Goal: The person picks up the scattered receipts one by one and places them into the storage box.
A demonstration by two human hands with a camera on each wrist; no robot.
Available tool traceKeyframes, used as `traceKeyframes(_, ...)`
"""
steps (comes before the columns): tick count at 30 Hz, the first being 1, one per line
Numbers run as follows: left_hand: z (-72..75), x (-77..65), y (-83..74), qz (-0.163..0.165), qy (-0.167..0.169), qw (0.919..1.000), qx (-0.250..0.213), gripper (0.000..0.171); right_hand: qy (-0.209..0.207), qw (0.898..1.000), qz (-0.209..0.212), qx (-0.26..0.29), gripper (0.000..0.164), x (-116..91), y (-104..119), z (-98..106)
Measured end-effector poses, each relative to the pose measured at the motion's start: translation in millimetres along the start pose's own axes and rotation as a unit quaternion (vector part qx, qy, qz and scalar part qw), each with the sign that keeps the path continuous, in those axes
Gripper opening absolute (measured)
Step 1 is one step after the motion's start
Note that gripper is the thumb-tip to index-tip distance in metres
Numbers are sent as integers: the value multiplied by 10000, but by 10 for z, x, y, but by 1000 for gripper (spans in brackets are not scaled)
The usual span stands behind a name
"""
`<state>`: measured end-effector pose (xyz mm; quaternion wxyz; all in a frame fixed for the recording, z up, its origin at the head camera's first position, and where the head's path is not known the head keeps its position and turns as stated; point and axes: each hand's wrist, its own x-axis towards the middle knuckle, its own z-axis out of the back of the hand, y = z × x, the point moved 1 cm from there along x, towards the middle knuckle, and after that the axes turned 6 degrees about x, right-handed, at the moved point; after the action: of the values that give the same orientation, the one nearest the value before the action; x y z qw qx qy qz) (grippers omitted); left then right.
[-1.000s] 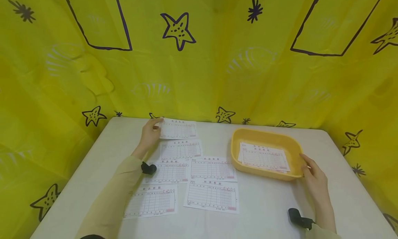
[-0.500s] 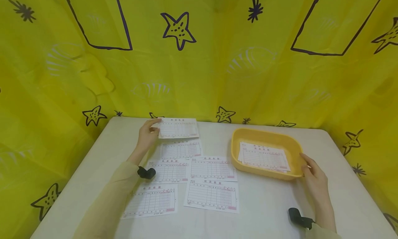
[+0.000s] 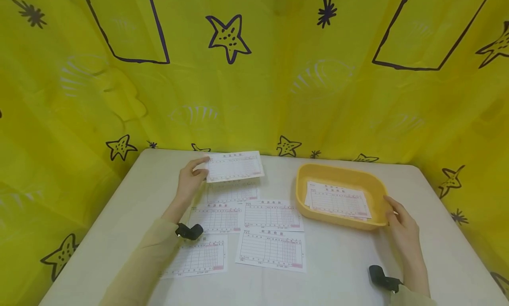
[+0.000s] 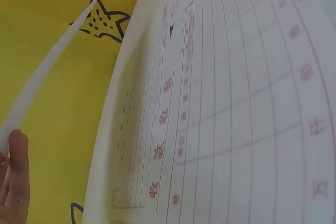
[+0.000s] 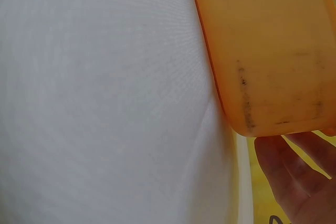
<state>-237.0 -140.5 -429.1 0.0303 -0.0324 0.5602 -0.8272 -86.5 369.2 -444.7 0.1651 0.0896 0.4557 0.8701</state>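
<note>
My left hand (image 3: 188,181) pinches the left edge of a printed receipt slip (image 3: 234,168) between thumb and fingers, above the table's far left part. Seen nearly edge-on in the left wrist view, that slip (image 4: 50,64) is raised off the table. Beneath it lies another receipt slip (image 3: 232,193), partly covered. My right hand (image 3: 403,231) grips the right end of a yellow plastic basket (image 3: 375,192). In the right wrist view, the fingers (image 5: 270,156) touch the basket's end (image 5: 270,51). Several receipt slips (image 3: 338,203) lie stacked inside the basket.
More receipt slips lie flat on the white table (image 3: 330,266): one middle left (image 3: 216,219), one front left (image 3: 196,256), and two right of these, an upper slip (image 3: 272,215) and a lower slip (image 3: 271,251). A yellow patterned curtain (image 3: 254,93) hangs behind.
My left hand has lifted the far receipt slip off the table and shifted it slightly right and nearer. The right hand and the basket have stayed in place.
</note>
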Motion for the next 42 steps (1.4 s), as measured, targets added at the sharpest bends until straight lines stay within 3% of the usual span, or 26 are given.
traceKeyframes(10,-207,-186,-64,134,305,9965,-772,40,11,10000,-9,5,50,26,20,-2)
traceKeyframes(20,-518,-361,-119,260,711,9929,-919,38,62,10000,-57,10,50,28,35,-2)
traceKeyframes(32,-1018,-416,-308,-85,1264,9853,-1149,39,-46,10000,44,-26,49,-4,-1,12)
traceKeyframes(42,-1470,-441,-556,-211,1771,9752,-1312,39,-9,10000,-32,-70,49,3,6,7)
